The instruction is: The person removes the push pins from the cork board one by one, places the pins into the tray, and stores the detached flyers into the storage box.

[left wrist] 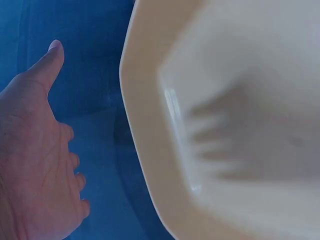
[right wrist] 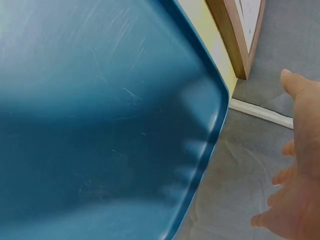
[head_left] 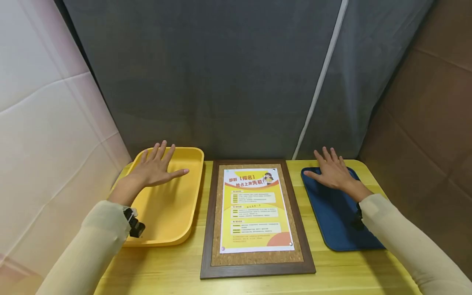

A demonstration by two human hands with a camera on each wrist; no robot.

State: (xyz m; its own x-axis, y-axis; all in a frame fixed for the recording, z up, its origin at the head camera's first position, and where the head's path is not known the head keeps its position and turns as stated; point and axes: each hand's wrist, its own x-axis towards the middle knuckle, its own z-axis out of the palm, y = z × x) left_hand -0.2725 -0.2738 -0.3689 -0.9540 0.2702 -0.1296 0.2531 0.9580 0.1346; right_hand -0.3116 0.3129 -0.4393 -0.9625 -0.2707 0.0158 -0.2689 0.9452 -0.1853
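Note:
My left hand (head_left: 155, 169) is spread out over the far part of a deep yellow tray (head_left: 166, 213), fingers straight and thumb stretched toward the middle. It holds nothing, and its shadow falls inside the tray (left wrist: 280, 200) in the left wrist view. On the other side, my right hand (head_left: 333, 173) hovers with fingers spread above the far end of a flat blue tray (head_left: 343, 223). Nothing is in that hand either; the right wrist view shows its shadow on the scratched blue surface (right wrist: 100, 75). Between the trays lies a framed cork board (head_left: 258, 258) with a printed poster (head_left: 254, 213) on it.
All three lie on a yellow wooden table (head_left: 166, 270). A dark grey cloth (head_left: 206, 82) with a pale strip (head_left: 321, 82) hangs behind its far edge. A white cloth wall (head_left: 55, 123) stands at left, a brown one (head_left: 427, 123) at right.

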